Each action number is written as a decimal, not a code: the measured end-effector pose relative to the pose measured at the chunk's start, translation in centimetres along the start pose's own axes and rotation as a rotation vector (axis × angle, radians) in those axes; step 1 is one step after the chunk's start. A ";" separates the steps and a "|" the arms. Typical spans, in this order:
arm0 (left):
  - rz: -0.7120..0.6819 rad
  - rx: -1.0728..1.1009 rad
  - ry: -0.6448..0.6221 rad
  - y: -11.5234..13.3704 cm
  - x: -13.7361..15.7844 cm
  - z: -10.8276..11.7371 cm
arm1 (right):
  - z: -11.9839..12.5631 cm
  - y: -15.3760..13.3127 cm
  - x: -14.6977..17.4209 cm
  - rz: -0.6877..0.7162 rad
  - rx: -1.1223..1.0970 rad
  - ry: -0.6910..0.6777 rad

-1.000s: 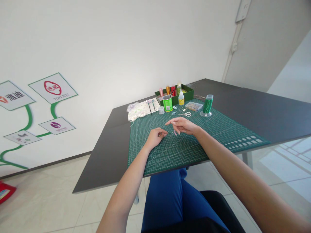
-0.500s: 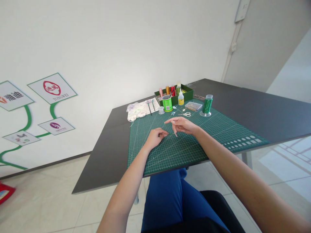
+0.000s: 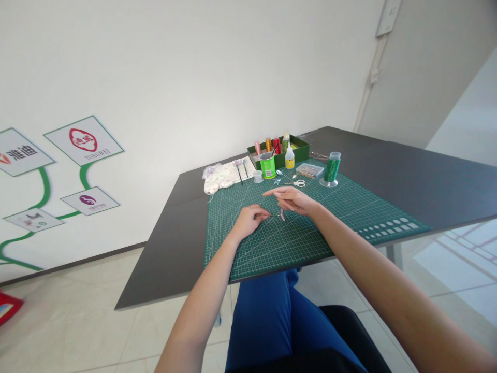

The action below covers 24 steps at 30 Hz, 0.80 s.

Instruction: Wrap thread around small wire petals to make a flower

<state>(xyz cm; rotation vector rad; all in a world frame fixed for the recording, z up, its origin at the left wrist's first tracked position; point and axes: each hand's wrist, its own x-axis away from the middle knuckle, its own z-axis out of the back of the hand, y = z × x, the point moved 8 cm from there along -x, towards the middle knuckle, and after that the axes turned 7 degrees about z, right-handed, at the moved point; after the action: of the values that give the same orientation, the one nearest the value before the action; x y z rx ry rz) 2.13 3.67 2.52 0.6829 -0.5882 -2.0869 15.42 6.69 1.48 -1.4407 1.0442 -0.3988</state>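
Over the green cutting mat [image 3: 264, 254], my left hand [image 3: 248, 220] is closed in a pinch on a thin dark stem [image 3: 275, 214]. The stem sticks out to the right from its fingertips. My right hand [image 3: 293, 200] is just to the right and slightly farther off. Its index finger stretches left while the other fingers curl in; whatever they hold is too small to make out. Below those fingers, at the stem's right end, shows a small pinkish piece [image 3: 282, 215], its kind unclear. Small white-handled scissors [image 3: 298, 183] lie beyond my right hand.
Behind the hands stand a green can [image 3: 267, 168], a glue bottle [image 3: 289, 158] and a green thread spool [image 3: 331, 171]. A clear flat case [image 3: 309, 170] lies between them. A dark green box [image 3: 301, 151] holds several coloured spools. White cloth [image 3: 217, 178] lies at the back left.
My right hand's fingers have shifted slightly, and the pinkish piece below them shows a little farther right. My left hand has barely moved.
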 end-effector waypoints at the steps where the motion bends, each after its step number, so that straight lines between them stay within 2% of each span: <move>1: -0.006 -0.008 -0.004 0.0 0.0 0.0 | 0.0 0.0 0.0 0.004 -0.004 0.001; 10: -0.034 -0.026 -0.028 0.0 0.0 -0.3 | 0.0 0.0 0.0 -0.012 0.005 0.005; 19: -0.044 0.127 -0.026 0.4 0.0 0.3 | 0.4 0.3 -0.1 -0.043 0.044 0.040; 24: -0.013 0.197 0.020 0.3 0.1 0.9 | 1.1 1.1 -0.2 -0.081 0.130 0.072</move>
<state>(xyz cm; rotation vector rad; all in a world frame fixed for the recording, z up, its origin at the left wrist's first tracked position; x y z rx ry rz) 1.65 3.62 3.38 0.8199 -0.7867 -2.0494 15.84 7.69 0.35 -1.3637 1.0011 -0.5707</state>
